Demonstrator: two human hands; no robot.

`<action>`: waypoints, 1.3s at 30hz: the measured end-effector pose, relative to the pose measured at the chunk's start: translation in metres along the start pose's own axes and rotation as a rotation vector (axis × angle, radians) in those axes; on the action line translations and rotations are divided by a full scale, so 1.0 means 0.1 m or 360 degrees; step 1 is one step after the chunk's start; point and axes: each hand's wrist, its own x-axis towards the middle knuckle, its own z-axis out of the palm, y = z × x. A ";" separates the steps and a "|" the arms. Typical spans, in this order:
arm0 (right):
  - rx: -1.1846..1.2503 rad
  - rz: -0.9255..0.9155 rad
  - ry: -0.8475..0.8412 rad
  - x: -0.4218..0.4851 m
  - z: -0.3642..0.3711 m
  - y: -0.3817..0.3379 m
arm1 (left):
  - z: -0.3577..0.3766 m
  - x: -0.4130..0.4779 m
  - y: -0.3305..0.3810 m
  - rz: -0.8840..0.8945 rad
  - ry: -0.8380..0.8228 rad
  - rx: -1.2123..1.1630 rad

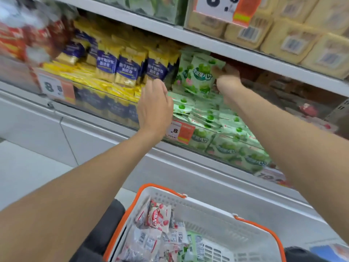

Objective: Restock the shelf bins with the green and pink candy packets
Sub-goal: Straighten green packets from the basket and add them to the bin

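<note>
A green candy packet stands upright at the back of the green bin, which is filled with several more green packets. My right hand grips that packet by its right edge, deep in the shelf. With its fingers relaxed, my left hand hovers at the front left corner of the green bin, beside the yellow and blue packets, and holds nothing. Pink candy packets lie in the white basket with orange handles below, along with a green packet.
Yellow and blue snack packets fill the bin to the left. A red-packet bin sits to the right. Beige packs line the upper shelf. Price tags hang on the bin fronts. A white chest surface runs under the shelf.
</note>
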 end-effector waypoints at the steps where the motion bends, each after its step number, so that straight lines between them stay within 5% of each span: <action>1: -0.0078 -0.0024 0.0023 0.07 0.12 -0.04 | 0.02 -0.01 -0.05 0.0059 -0.0002 0.0004; 10: -0.0285 0.0267 0.0066 0.19 0.62 0.13 | 0.14 -0.05 -0.12 0.0129 0.0164 -0.0036; 31: -0.0346 0.0147 -0.0010 -0.01 0.50 0.14 | 0.12 -0.06 -0.10 0.0108 0.0129 -0.0039; 39: -0.0727 -0.0756 0.0001 -0.91 -0.12 0.35 | -0.05 -0.43 0.20 0.0009 -0.0066 -0.0319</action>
